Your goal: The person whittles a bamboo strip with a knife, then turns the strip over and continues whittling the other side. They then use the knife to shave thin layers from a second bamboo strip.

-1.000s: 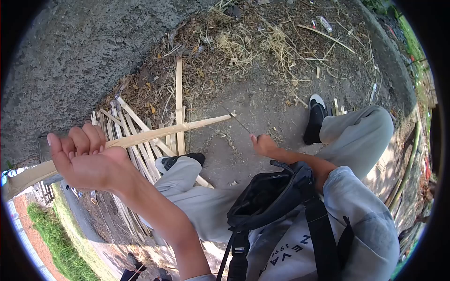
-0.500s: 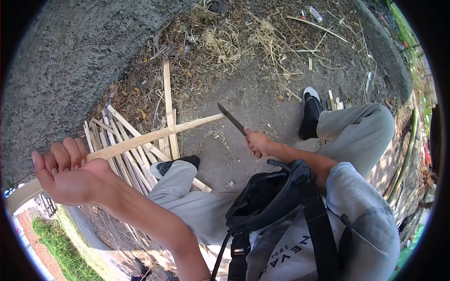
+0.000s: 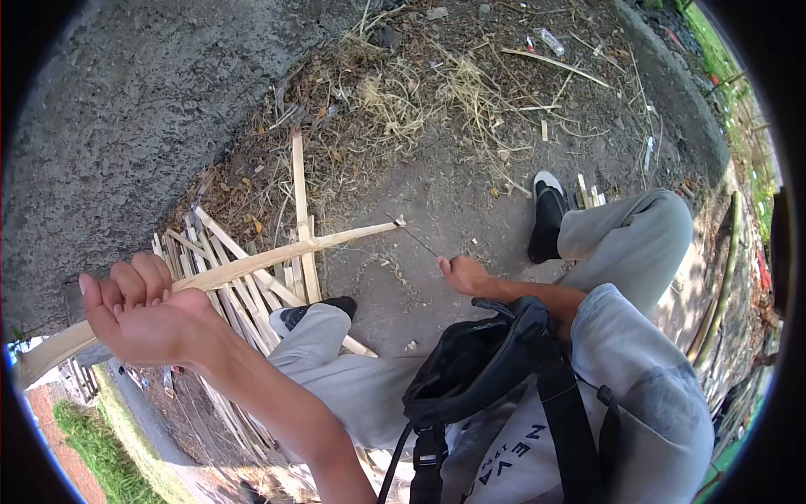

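Observation:
My left hand (image 3: 143,315), at the left, is wrapped round a long pale strip of split wood or bamboo (image 3: 252,263). The strip runs rightward, narrowing towards its far end, and passes across another pale strip (image 3: 300,181). In my right hand (image 3: 466,275) is a long-bladed knife (image 3: 421,244), its handle mostly covered by my fingers. I see the blade nearly edge-on, as a thin dark line. Its front part meets the strip's far end, where a small chip or curl (image 3: 400,222) shows.
Beside my left shoe lies a pile of pale strips (image 3: 239,298). Dry shavings (image 3: 395,105) and leaves litter the ground ahead. A rough grey slab (image 3: 151,109) stands at the upper left. An open black bag (image 3: 470,361) hangs at my front. A plastic bottle (image 3: 551,42) lies farther off.
The knife has turned from showing its flat side to nearly edge-on, and now touches the strip's end. My right hand has moved slightly lower in view. The left hand keeps its hold.

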Demonstrator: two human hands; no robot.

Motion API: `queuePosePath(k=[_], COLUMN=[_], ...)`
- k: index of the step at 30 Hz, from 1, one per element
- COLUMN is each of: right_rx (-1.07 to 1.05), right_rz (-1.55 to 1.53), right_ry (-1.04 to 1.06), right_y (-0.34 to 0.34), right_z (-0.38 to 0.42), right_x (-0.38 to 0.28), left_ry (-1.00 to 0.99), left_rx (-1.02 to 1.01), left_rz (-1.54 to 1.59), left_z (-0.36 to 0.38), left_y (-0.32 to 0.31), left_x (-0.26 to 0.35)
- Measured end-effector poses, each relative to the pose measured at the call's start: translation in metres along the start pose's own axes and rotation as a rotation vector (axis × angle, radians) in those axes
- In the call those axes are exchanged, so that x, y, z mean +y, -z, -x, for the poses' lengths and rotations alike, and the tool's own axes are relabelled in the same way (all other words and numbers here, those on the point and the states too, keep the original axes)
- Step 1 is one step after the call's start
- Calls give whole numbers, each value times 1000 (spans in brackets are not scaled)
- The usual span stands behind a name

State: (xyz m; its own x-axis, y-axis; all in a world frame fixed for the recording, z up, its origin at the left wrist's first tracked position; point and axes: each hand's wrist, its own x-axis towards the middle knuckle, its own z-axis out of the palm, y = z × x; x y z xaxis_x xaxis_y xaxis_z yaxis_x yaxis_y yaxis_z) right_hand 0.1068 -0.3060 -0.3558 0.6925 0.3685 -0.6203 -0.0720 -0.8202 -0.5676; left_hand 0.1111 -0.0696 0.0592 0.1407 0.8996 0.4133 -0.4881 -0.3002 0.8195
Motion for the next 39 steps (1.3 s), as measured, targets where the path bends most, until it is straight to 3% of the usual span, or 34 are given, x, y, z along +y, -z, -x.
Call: queuePosePath(k=[2,5,8,11,12,14,16,19,23,25,29,32,35,36,39], right_rx=[35,116,-305,-790,-685,-454,-164,-3,19,-11,58,-235,-708,-785,-274], right_rz=[-46,-14,-733,-1549,-1355,-805,-327,-68,95,127,65,-495,-1427,-1490,-407], right_ry=[-43,78,-402,-531,-459,-125,236,380,112,-17,58,-361,-485,-468,-147], right_y=[8,-9,13,18,24,43,36,49,4,13,0,15,14,12,30], right_z=[24,17,18,-8,-1,36,44,62,33,24,22,30,7,-1,44], right_x=[-28,-12,-27,-2,-13,-64,-71,-77,-3,-7,-9,-29,-2,8,-55], left_ry=[26,49,53,30,31,34,59,70,72,66,52,81,100,99,78], left_rx=[28,-28,-47,-7,-1,6,-29,-59,-50,-28,13,-60,-113,-96,-53], left_rz=[4,58,78,59,45,9,43,83,68,83,22,66,95,80,41], left_z=[0,-4,-5,-5,-5,-6,-9,-12,-5,-11,-13,-9,-7,-6,-6], left_y=[2,6,9,3,2,0,5,11,7,8,10,11,11,9,2], left_x=[0,-2,-2,-3,-3,-3,-5,-7,-2,-3,-6,-3,-2,-1,-1])
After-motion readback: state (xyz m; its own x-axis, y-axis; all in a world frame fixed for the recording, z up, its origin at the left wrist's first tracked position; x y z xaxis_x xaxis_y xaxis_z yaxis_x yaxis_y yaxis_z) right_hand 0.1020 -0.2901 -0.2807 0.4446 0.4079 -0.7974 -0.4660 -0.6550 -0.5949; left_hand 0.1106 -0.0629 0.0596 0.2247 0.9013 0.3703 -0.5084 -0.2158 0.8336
